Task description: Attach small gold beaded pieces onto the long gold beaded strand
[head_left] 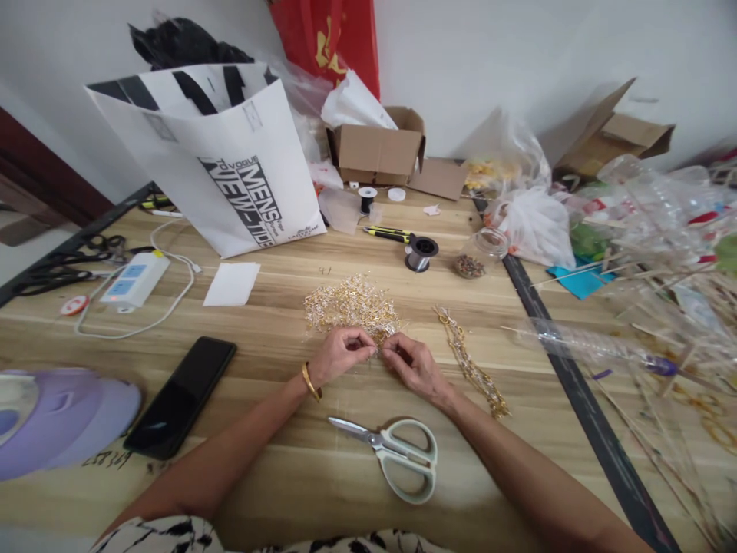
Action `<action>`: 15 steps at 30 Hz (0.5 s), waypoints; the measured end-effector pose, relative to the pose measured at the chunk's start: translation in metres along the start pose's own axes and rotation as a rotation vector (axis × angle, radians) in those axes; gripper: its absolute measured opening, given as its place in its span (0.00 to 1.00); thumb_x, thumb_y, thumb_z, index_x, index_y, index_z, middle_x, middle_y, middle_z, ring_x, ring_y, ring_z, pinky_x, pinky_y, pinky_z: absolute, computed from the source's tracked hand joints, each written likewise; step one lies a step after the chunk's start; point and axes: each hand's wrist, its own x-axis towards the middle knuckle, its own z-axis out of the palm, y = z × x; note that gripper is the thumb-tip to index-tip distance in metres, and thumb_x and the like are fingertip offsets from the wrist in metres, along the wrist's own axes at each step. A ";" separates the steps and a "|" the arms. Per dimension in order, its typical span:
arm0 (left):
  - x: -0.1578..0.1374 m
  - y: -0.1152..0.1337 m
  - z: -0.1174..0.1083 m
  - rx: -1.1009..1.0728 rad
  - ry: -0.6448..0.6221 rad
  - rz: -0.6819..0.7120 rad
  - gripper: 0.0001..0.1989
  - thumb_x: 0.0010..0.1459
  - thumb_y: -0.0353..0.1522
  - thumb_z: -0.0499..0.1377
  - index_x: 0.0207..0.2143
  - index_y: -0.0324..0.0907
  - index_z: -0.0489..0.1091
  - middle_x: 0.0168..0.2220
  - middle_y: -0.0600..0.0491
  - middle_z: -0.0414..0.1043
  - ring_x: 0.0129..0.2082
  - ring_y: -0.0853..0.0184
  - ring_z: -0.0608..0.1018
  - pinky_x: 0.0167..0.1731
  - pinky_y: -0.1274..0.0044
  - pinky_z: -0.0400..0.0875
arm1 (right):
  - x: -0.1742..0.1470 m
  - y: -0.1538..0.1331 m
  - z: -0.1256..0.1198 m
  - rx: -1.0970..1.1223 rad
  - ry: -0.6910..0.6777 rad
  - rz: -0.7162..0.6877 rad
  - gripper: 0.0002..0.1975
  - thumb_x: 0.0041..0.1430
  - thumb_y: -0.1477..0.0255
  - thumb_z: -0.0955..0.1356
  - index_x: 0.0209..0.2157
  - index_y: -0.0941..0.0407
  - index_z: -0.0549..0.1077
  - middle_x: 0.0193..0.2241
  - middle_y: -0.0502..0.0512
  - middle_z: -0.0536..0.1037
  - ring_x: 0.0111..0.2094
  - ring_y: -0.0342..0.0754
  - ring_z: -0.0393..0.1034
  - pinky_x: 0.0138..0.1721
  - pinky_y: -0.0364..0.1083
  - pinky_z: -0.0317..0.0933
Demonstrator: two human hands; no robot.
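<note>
My left hand (pixel 345 352), with a gold bangle (pixel 312 382) at the wrist, pinches something tiny at its fingertips. Close beside it, my right hand (pixel 413 362) is closed in a pinch too; what lies between its fingers is too small to name. Just beyond both hands spreads a loose pile of small gold and silver pieces (pixel 348 301). To the right of my right hand lies a bundle of gold and silver chain-like strands (pixel 469 361). Scissors with pale handles (pixel 397 453) rest on the wooden table (pixel 276 476) between my forearms.
A black phone (pixel 181 395) and a purple object (pixel 69 422) lie left. Behind stand a white paper bag (pixel 253 169), a cardboard box (pixel 377 150), wire spools (pixel 421 253) and a jar of small beads (pixel 470 266). Plastic bags (pixel 535 223) and thin sticks crowd the right.
</note>
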 end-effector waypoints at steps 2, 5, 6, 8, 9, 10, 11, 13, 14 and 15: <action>0.000 0.000 -0.001 -0.015 -0.006 -0.006 0.06 0.49 0.31 0.61 0.26 0.35 0.72 0.26 0.52 0.73 0.27 0.71 0.72 0.29 0.80 0.65 | 0.000 0.000 0.000 -0.023 0.014 -0.008 0.10 0.62 0.67 0.61 0.31 0.58 0.66 0.21 0.47 0.64 0.22 0.40 0.56 0.24 0.40 0.51; 0.000 -0.001 0.000 -0.066 -0.009 -0.038 0.06 0.48 0.31 0.62 0.26 0.35 0.72 0.25 0.52 0.73 0.25 0.72 0.72 0.28 0.80 0.65 | 0.001 0.000 0.001 -0.040 0.028 -0.006 0.09 0.62 0.68 0.61 0.31 0.59 0.67 0.21 0.47 0.64 0.22 0.40 0.56 0.24 0.40 0.51; -0.001 -0.001 0.000 -0.077 -0.007 -0.046 0.06 0.47 0.31 0.62 0.26 0.35 0.72 0.25 0.52 0.73 0.25 0.72 0.73 0.28 0.80 0.65 | 0.001 0.000 0.001 -0.044 0.030 -0.006 0.09 0.62 0.68 0.61 0.31 0.59 0.67 0.21 0.47 0.64 0.22 0.40 0.56 0.24 0.40 0.51; -0.001 -0.001 0.000 -0.095 -0.002 -0.058 0.06 0.46 0.31 0.63 0.26 0.35 0.72 0.25 0.52 0.73 0.26 0.72 0.73 0.28 0.80 0.66 | 0.001 0.000 0.001 -0.054 0.031 -0.008 0.09 0.62 0.68 0.61 0.31 0.59 0.67 0.21 0.47 0.64 0.22 0.40 0.56 0.24 0.39 0.51; -0.001 -0.001 0.001 -0.106 -0.001 -0.063 0.06 0.46 0.31 0.63 0.26 0.35 0.72 0.25 0.53 0.73 0.25 0.72 0.73 0.28 0.80 0.66 | 0.001 0.000 0.002 -0.058 0.033 -0.011 0.10 0.62 0.68 0.61 0.31 0.59 0.67 0.21 0.47 0.65 0.22 0.40 0.56 0.23 0.39 0.51; -0.001 -0.001 0.001 -0.119 -0.005 -0.068 0.07 0.45 0.31 0.64 0.26 0.35 0.72 0.25 0.53 0.73 0.25 0.72 0.73 0.28 0.80 0.66 | 0.001 0.000 0.002 -0.062 0.035 -0.014 0.10 0.62 0.67 0.61 0.31 0.59 0.67 0.21 0.48 0.65 0.22 0.40 0.56 0.23 0.39 0.51; -0.001 -0.001 0.001 -0.133 -0.012 -0.074 0.07 0.45 0.31 0.64 0.26 0.35 0.72 0.25 0.53 0.73 0.25 0.72 0.73 0.28 0.80 0.66 | 0.001 -0.001 0.002 -0.064 0.035 -0.016 0.10 0.62 0.67 0.61 0.31 0.59 0.66 0.21 0.48 0.65 0.22 0.40 0.56 0.23 0.39 0.52; -0.001 -0.002 0.002 -0.165 -0.021 -0.082 0.08 0.44 0.31 0.65 0.26 0.35 0.72 0.24 0.53 0.73 0.25 0.72 0.73 0.28 0.80 0.66 | 0.001 -0.002 0.002 -0.064 0.024 -0.013 0.10 0.62 0.67 0.61 0.31 0.58 0.66 0.22 0.48 0.66 0.22 0.40 0.57 0.23 0.39 0.52; -0.001 -0.002 0.002 -0.179 -0.025 -0.085 0.08 0.44 0.31 0.65 0.25 0.35 0.72 0.24 0.53 0.73 0.25 0.72 0.73 0.28 0.80 0.66 | 0.001 -0.003 0.002 -0.065 0.016 -0.009 0.10 0.62 0.67 0.61 0.31 0.58 0.66 0.22 0.48 0.66 0.22 0.40 0.57 0.23 0.39 0.52; -0.001 -0.002 0.002 -0.193 -0.026 -0.087 0.08 0.43 0.31 0.65 0.25 0.35 0.72 0.24 0.53 0.73 0.25 0.72 0.73 0.28 0.80 0.66 | 0.001 -0.004 0.002 -0.066 0.009 -0.006 0.10 0.62 0.67 0.61 0.31 0.58 0.66 0.22 0.48 0.66 0.22 0.40 0.58 0.24 0.40 0.53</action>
